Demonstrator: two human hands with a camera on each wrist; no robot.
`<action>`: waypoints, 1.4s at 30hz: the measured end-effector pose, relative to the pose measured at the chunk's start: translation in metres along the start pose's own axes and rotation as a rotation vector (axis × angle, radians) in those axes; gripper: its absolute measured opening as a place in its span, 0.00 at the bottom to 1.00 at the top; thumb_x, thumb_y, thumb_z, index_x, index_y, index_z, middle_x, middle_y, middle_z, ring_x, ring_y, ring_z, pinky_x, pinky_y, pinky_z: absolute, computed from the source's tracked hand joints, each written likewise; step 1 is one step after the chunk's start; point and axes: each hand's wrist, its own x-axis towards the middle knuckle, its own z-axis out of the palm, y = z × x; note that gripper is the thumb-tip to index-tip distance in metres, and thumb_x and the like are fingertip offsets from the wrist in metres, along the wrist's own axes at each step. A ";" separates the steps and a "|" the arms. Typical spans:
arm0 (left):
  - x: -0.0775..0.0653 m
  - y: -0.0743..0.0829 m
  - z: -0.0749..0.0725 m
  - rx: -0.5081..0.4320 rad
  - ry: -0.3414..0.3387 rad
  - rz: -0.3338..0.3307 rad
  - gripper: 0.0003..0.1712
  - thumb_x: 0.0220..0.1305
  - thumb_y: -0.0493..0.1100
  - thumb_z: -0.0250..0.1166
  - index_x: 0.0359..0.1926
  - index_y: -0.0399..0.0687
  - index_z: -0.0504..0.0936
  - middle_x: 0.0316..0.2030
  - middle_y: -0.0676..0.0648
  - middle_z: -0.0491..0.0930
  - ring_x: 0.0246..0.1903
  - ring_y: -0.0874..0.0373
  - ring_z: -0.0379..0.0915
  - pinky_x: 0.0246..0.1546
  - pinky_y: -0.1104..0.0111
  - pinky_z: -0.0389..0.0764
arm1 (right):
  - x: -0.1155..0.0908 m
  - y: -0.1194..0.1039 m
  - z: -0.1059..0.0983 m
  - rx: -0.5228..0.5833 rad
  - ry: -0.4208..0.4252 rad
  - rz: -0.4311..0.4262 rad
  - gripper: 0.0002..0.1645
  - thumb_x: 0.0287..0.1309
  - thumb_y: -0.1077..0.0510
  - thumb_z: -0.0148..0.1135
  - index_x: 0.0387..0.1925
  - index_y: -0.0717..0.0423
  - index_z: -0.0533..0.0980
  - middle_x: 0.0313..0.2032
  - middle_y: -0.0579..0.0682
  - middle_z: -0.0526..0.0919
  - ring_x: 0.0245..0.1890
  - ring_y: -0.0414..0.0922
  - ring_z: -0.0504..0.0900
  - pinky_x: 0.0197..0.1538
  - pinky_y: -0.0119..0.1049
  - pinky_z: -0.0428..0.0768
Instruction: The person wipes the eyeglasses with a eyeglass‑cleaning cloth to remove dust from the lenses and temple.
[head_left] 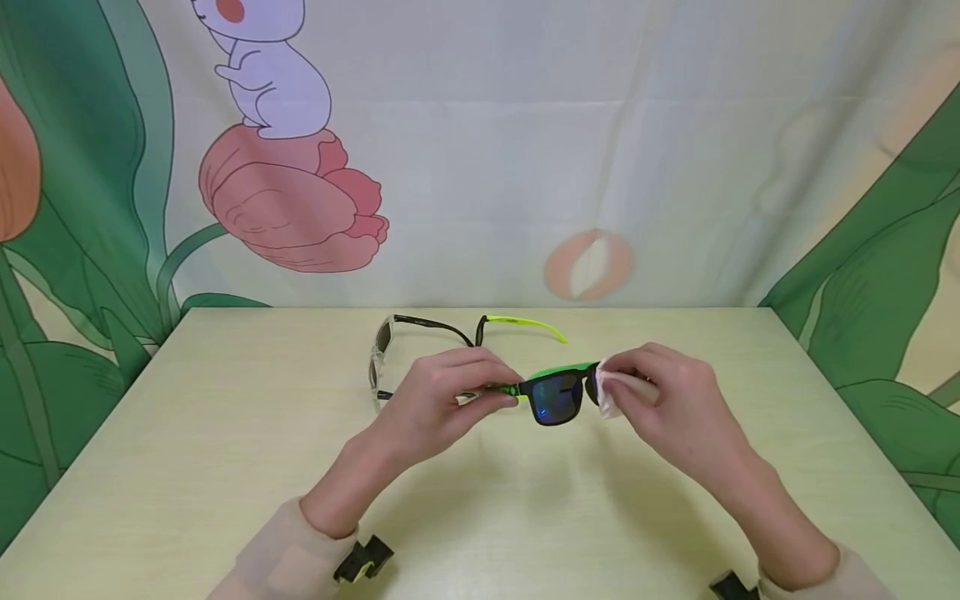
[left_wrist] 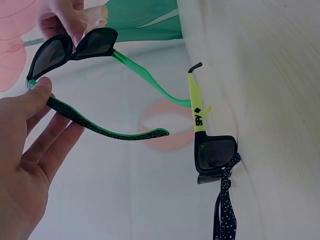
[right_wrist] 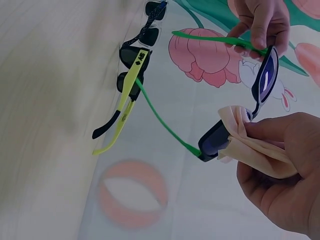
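Observation:
Raised above the table is a pair of black sunglasses [head_left: 556, 398] with blue mirrored lenses and green temples. My left hand [head_left: 453, 398] pinches them near one hinge, thumb against fingers, as the left wrist view shows. On the other side my right hand [head_left: 667, 408] holds a pale cloth [right_wrist: 260, 150] folded around one lens, thumb on one face and fingers on the other. In the left wrist view both temples are unfolded, the patterned temple [left_wrist: 105, 131] pointing away from the left hand. Part of that lens is hidden under the cloth.
Behind the hands on the table [head_left: 262, 433] lie sunglasses with yellow temples [right_wrist: 131, 82] and a clear-framed pair [head_left: 381, 346] with dark temples, close together. A printed curtain [head_left: 480, 167] hangs along the table's back edge.

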 end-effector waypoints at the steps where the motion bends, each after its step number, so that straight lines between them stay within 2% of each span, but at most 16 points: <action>1: 0.000 0.000 0.000 0.003 -0.001 0.004 0.08 0.56 0.35 0.71 0.39 0.45 0.85 0.36 0.55 0.81 0.35 0.69 0.74 0.33 0.73 0.79 | 0.000 -0.001 0.000 0.000 0.001 -0.006 0.08 0.51 0.64 0.71 0.35 0.51 0.83 0.32 0.38 0.82 0.33 0.36 0.81 0.37 0.33 0.80; 6: 0.001 0.000 0.001 0.014 0.000 0.010 0.09 0.56 0.35 0.71 0.39 0.45 0.85 0.37 0.55 0.82 0.36 0.69 0.75 0.35 0.74 0.79 | 0.001 -0.004 0.000 -0.007 0.009 -0.019 0.09 0.51 0.64 0.71 0.34 0.51 0.83 0.32 0.38 0.82 0.33 0.35 0.81 0.38 0.30 0.79; 13: 0.001 0.001 0.001 0.023 0.005 0.017 0.09 0.55 0.35 0.72 0.39 0.44 0.85 0.37 0.55 0.82 0.36 0.69 0.76 0.37 0.78 0.78 | 0.001 -0.001 -0.002 -0.027 0.007 -0.011 0.08 0.50 0.65 0.72 0.34 0.54 0.83 0.32 0.41 0.83 0.33 0.38 0.82 0.37 0.36 0.81; 31: 0.004 0.006 -0.004 0.014 0.024 0.050 0.09 0.55 0.35 0.72 0.39 0.43 0.85 0.36 0.55 0.82 0.35 0.64 0.77 0.37 0.77 0.78 | 0.003 0.021 -0.008 -0.076 -0.001 0.080 0.08 0.51 0.65 0.71 0.35 0.55 0.83 0.31 0.45 0.83 0.31 0.42 0.82 0.35 0.42 0.80; 38: 0.004 0.005 -0.004 0.011 0.024 0.058 0.09 0.54 0.34 0.72 0.38 0.43 0.85 0.36 0.54 0.82 0.35 0.62 0.78 0.38 0.78 0.77 | 0.003 0.022 -0.008 -0.060 -0.001 0.084 0.08 0.51 0.65 0.71 0.35 0.54 0.83 0.32 0.44 0.83 0.31 0.41 0.82 0.35 0.40 0.80; 42: 0.004 0.005 -0.003 0.019 0.025 0.059 0.09 0.54 0.34 0.72 0.38 0.43 0.85 0.36 0.54 0.82 0.35 0.64 0.78 0.37 0.76 0.78 | 0.004 0.020 -0.007 -0.041 -0.005 0.081 0.08 0.51 0.64 0.71 0.35 0.53 0.83 0.32 0.42 0.83 0.32 0.39 0.81 0.35 0.38 0.80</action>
